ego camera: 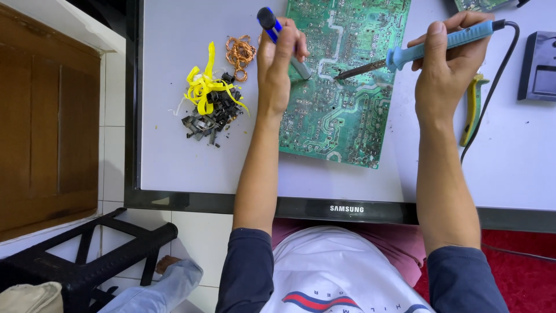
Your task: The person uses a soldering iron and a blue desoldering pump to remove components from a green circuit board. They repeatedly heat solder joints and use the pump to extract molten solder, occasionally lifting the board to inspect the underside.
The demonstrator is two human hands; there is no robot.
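Observation:
A large green circuit board (341, 110) lies solder side up on a white panel (174, 145) with a dark frame. My left hand (277, 64) grips a blue and grey desoldering pump (282, 40), its tip resting on the board. My right hand (446, 61) holds a blue-handled soldering iron (417, 51). The iron's dark tip touches the board a short way right of the pump's tip. A black cord (489, 87) trails from the iron's back end down across the panel.
Left of the board lies a heap of small dark parts (211, 119) with yellow tape strips (204, 87) and a coil of copper wire (240, 53). Yellow-handled pliers (473, 107) lie right of my right wrist. A dark box (538, 66) sits at the right edge. A black stool (87, 255) stands lower left.

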